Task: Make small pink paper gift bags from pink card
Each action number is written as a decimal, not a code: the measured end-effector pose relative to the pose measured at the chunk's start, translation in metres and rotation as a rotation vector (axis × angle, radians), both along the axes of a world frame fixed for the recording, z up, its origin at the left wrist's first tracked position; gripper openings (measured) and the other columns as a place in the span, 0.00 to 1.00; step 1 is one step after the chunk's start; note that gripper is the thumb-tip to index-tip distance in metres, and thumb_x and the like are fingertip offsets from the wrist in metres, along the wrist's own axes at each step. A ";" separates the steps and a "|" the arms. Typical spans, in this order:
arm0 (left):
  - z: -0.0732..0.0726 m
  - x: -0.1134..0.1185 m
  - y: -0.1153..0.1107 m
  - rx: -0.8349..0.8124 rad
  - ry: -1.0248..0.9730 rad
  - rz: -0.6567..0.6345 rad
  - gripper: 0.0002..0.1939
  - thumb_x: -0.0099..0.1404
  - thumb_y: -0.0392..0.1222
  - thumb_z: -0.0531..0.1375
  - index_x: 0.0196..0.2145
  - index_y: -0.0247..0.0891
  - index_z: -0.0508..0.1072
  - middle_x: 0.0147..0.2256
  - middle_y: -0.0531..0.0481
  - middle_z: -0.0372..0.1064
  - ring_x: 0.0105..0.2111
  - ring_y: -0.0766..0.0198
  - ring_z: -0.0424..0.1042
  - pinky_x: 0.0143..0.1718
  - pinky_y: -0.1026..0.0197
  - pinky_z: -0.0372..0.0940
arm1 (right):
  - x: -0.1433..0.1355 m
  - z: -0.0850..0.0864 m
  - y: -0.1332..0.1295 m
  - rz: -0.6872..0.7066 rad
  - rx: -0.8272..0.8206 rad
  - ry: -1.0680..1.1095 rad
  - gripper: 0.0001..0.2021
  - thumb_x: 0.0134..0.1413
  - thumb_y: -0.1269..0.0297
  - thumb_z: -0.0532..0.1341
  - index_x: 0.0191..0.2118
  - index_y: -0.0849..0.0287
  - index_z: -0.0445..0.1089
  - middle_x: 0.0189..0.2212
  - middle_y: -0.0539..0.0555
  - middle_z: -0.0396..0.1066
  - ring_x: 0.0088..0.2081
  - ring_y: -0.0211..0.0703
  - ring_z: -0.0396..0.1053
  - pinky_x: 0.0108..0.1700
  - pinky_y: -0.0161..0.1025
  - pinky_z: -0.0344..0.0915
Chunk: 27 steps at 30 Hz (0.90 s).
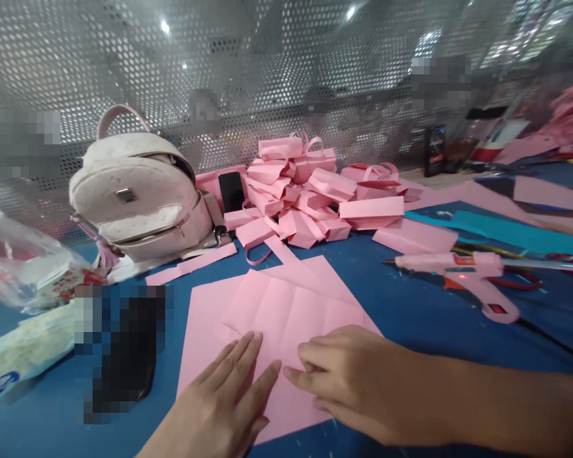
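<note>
In front of me a creased pink paper sheet (286, 308), with several parallel fold lines, lies on a larger flat pink sheet (198, 318). My left hand (224, 394) rests flat on the paper near its lower left, fingers stretched out and slightly spread. From the right, my right hand (348, 375) presses on the creased sheet's lower part, its fingers curled and the index fingertip pointing left, close to the left index finger. The paper directly under both hands is hidden.
A pile of folded pink paper boxes (310, 197) stands behind the sheets. At left are a white backpack (143, 191), a dark phone-like object (128, 356) and a plastic bag (23, 261). A pink glue gun (463, 273) with a cord lies right on the blue table (363, 273).
</note>
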State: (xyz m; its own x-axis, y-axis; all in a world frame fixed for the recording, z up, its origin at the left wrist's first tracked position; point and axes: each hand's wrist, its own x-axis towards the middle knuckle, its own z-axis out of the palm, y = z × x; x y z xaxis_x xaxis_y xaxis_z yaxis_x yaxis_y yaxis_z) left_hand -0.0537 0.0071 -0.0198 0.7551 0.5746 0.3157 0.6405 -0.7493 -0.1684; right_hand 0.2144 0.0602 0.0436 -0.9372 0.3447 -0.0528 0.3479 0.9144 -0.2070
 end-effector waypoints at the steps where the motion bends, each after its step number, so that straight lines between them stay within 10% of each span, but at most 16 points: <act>1: -0.003 0.000 0.000 0.016 -0.010 -0.009 0.26 0.73 0.40 0.56 0.66 0.36 0.62 0.65 0.33 0.59 0.65 0.45 0.60 0.60 0.47 0.66 | 0.001 0.002 0.002 0.006 -0.014 -0.004 0.19 0.63 0.66 0.61 0.58 0.61 0.69 0.38 0.54 0.73 0.35 0.45 0.70 0.33 0.41 0.59; 11: 0.011 0.000 -0.002 0.015 0.081 -0.075 0.28 0.73 0.44 0.57 0.68 0.44 0.59 0.65 0.33 0.59 0.63 0.42 0.64 0.56 0.45 0.70 | 0.011 0.014 0.003 -0.405 -0.521 0.012 0.07 0.59 0.68 0.64 0.44 0.53 0.73 0.27 0.44 0.75 0.30 0.39 0.71 0.33 0.34 0.57; 16: -0.005 0.003 -0.002 0.048 -0.003 -0.112 0.24 0.77 0.41 0.49 0.67 0.35 0.61 0.67 0.33 0.56 0.67 0.45 0.56 0.60 0.44 0.65 | 0.015 0.003 -0.006 -0.388 -0.312 -0.033 0.17 0.64 0.60 0.61 0.25 0.57 0.62 0.24 0.45 0.71 0.27 0.38 0.68 0.28 0.36 0.48; 27: -0.011 0.003 0.002 0.079 -0.012 -0.145 0.25 0.79 0.45 0.44 0.67 0.32 0.60 0.67 0.35 0.57 0.68 0.46 0.54 0.63 0.47 0.62 | 0.007 -0.005 -0.001 -0.261 -0.136 -0.094 0.10 0.62 0.65 0.63 0.28 0.57 0.69 0.26 0.49 0.77 0.28 0.44 0.74 0.27 0.39 0.43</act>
